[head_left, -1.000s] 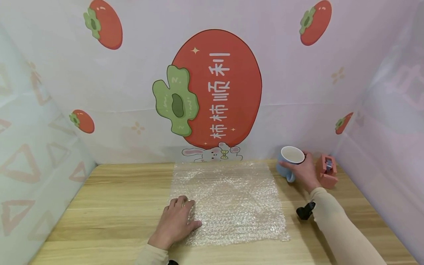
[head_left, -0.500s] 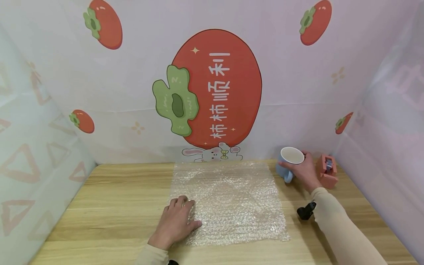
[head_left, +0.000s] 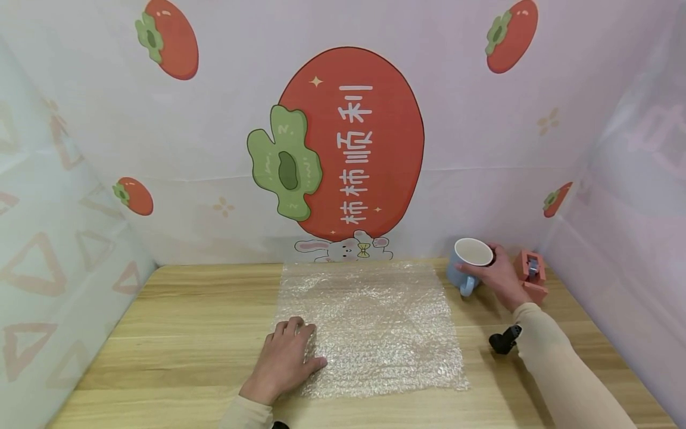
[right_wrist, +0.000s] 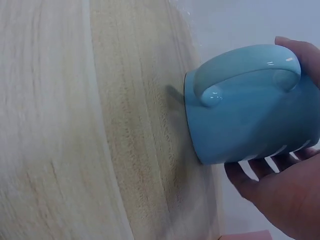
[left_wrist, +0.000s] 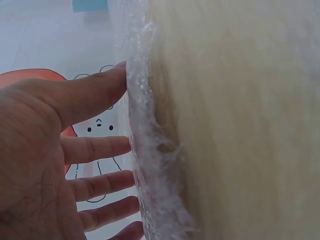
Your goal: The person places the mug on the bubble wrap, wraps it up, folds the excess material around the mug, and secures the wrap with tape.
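A sheet of clear bubble wrap (head_left: 383, 339) lies flat on the wooden table. My left hand (head_left: 282, 361) rests on its left side, fingers spread and slightly bent; in the left wrist view the fingertips (left_wrist: 117, 181) meet the wrap's surface (left_wrist: 150, 145). At the back right stands a light blue mug (head_left: 457, 273) with a white inside, upright on the wood. My right hand (head_left: 501, 279) grips the mug around its body, thumb on the near side and fingers behind. The right wrist view shows the handle (right_wrist: 247, 60) free of the fingers.
A coral tape dispenser (head_left: 532, 271) stands just right of my right hand, close to the right-hand wall. A printed white backdrop (head_left: 214, 131) rises along the table's back edge. Bare wood (head_left: 187, 333) lies left of the wrap.
My right wrist and forearm have swung slightly right, and the thumb has slid a little right on the mug. The mug's handle has turned slightly left. My left hand has stayed put.
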### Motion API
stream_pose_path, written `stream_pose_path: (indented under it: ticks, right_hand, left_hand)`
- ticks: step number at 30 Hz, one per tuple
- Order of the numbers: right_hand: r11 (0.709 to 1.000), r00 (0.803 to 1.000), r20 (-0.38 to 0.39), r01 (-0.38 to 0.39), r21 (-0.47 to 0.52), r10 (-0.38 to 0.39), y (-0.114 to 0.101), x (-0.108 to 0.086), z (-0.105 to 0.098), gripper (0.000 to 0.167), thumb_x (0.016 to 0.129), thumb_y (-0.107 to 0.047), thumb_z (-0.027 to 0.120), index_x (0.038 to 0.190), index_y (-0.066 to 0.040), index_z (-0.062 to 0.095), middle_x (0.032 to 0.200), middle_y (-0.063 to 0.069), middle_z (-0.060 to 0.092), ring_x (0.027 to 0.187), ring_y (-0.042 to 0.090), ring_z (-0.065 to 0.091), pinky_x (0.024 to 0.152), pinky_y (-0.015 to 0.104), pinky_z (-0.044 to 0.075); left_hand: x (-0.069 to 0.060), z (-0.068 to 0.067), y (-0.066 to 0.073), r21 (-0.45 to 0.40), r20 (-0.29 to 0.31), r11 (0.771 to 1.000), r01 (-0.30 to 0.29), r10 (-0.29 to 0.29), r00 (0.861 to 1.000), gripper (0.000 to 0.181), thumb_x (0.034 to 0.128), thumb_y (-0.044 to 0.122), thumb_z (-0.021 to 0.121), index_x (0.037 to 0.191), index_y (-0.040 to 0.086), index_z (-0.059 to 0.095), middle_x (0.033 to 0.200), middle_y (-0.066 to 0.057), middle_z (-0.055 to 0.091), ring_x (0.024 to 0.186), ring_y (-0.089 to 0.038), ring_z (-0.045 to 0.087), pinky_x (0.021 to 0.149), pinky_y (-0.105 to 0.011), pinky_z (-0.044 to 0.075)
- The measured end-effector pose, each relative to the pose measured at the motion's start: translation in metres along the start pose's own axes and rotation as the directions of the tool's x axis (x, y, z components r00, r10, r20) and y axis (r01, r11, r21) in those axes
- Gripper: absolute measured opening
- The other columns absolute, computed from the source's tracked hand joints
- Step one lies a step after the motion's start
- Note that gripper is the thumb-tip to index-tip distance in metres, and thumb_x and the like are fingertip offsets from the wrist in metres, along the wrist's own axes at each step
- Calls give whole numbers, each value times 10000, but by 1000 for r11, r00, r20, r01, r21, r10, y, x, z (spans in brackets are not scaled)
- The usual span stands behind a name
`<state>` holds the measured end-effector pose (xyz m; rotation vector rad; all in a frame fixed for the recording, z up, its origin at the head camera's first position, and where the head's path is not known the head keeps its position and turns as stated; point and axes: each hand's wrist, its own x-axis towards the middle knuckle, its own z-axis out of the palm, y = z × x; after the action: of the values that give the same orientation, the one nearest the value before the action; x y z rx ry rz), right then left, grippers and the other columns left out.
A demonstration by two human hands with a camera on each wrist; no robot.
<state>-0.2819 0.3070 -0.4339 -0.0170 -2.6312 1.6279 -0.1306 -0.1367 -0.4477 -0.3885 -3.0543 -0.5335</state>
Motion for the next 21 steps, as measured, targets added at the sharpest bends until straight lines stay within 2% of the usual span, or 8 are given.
stream_pose_path:
  ticks: [9,21]
  right_hand:
    - [1000,1000,-10,-8,-22,8,-2,-1,3,989,880,-368,806,1517,79,196,1468,313,356,1314,448,412,1099,597,363]
    - [1000,997,-73,-14,-24,12,-9,-12,10,1014,865,-346,825,1526,88,192,1476,316,352,1327,454,416,1091,585,383]
  left_hand:
    - [-1,3,-1,-9,-3,1000,3,-3,1000,641,817,444,819,1290,51,638,1344,-211,529,1237,-460,485,942,-646,441]
    - [-1,-2,1,-3,1,1000,-2,2,1000,631,827,436,816,1295,51,638,1337,-202,532,1234,-451,486,948,-645,442]
